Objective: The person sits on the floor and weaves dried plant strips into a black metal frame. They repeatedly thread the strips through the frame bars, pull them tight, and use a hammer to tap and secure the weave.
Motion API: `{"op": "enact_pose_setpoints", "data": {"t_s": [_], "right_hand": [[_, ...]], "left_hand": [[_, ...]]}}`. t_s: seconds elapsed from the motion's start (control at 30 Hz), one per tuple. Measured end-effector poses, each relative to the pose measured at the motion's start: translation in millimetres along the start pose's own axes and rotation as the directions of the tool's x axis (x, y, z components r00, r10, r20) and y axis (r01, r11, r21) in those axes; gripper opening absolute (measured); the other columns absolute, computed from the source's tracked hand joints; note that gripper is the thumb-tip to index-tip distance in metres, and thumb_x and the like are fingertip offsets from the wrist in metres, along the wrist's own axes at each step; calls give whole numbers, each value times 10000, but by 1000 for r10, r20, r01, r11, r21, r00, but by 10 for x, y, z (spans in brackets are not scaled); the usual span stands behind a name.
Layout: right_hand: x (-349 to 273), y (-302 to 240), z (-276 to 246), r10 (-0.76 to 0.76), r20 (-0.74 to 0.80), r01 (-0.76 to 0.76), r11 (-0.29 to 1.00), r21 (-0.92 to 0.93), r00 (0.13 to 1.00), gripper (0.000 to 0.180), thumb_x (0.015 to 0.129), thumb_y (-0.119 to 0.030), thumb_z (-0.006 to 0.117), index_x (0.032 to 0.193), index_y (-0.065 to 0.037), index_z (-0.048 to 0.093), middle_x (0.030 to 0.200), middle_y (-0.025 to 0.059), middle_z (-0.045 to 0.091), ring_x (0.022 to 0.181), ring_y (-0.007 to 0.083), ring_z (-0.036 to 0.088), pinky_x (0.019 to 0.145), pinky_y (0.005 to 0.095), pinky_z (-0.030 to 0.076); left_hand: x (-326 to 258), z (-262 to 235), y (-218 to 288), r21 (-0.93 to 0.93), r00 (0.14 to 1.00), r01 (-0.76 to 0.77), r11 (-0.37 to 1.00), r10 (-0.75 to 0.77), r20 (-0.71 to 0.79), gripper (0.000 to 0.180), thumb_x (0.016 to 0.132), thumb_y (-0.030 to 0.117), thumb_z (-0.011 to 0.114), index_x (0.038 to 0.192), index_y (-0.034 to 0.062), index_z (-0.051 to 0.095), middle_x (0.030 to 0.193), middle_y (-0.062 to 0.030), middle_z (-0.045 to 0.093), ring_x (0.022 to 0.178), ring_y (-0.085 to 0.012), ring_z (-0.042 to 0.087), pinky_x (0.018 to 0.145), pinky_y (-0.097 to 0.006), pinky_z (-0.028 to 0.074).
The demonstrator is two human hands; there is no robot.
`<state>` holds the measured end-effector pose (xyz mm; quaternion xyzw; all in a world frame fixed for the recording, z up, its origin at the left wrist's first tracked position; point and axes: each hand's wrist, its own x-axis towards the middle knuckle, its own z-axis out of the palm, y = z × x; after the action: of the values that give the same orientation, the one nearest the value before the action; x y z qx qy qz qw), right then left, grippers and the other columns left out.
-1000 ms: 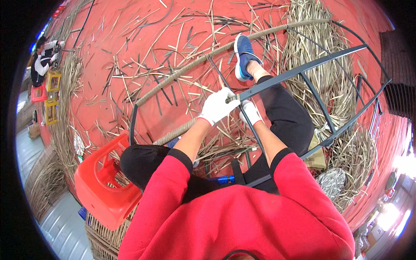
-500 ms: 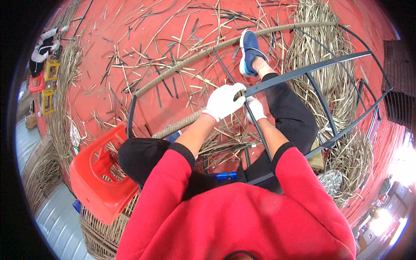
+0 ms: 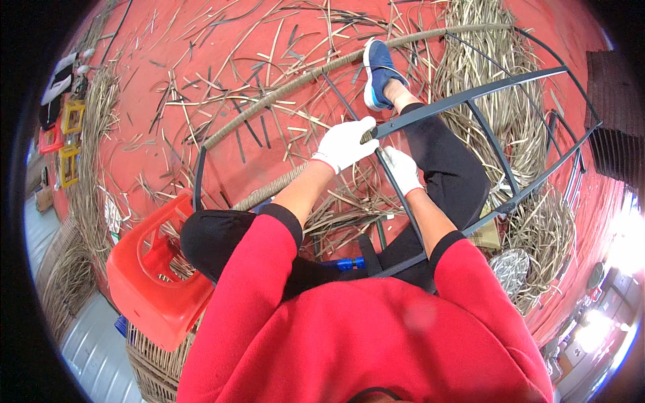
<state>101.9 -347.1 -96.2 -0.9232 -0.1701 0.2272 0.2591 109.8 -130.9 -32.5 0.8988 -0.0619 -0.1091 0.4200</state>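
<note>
Over the right leg (image 3: 450, 158), a dark metal frame (image 3: 496, 145) extended its flat bar (image 3: 430, 111) rightward and away from the left hand (image 3: 344, 146), pinched around the bar's near end; the right hand (image 3: 403, 169) lay beside the thin rod (image 3: 408, 215), hold indeterminate.

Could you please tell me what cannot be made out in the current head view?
All in the head view:
- What the left grip holds: its white glove covers it.
- What the co-worker handles: too small, near the fisheye rim.
- The dark brown panel's far side: cut off by the rim.
- The person's lap: mostly hidden by the red sweater.
</note>
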Motion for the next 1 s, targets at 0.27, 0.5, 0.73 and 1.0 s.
{"op": "enact_pose_setpoints", "data": {"t_s": [0.27, 0.5, 0.73, 1.0], "right_hand": [[-222, -264, -474, -177, -80, 165, 976, -144, 981, 276, 987, -288, 496, 858, -76, 616, 780, 185, 655, 766, 399, 657, 698, 500, 514], [-204, -486, -934, -260, 74, 262, 965, -15, 963, 265, 963, -252, 518, 819, -76, 654, 742, 140, 653, 743, 356, 667, 648, 466, 516], [21, -890, -1162, 172, 377, -412, 471, 780, 910, 230, 935, -170, 566, 758, -49, 650, 655, 48, 606, 589, 168, 587, 510, 304, 410], [400, -1253, -1181, 85, 347, -346, 460, 817, 934, 266, 957, -234, 584, 813, -22, 656, 616, 30, 594, 473, 138, 533, 458, 260, 411]], "left_hand": [[-68, -52, 89, 153, 999, -6, 988, 12, -38, 332, 866, 378, 673, 1027, 99, 591, 916, -123, 644, 931, -338, 640, 789, -448, 504], [-82, -61, 118, 263, 985, -132, 956, 157, -77, 314, 775, 288, 720, 991, 89, 609, 916, -128, 609, 931, -338, 606, 818, -453, 495], [-76, -51, 93, 235, 955, -206, 950, 248, -164, 309, 720, 249, 759, 932, 86, 604, 885, -131, 611, 877, -352, 611, 776, -443, 507], [81, -27, -92, 2, 967, -250, 968, 249, -50, 226, 823, 266, 716, 944, 110, 606, 906, -131, 640, 909, -369, 622, 767, -467, 508]]}}
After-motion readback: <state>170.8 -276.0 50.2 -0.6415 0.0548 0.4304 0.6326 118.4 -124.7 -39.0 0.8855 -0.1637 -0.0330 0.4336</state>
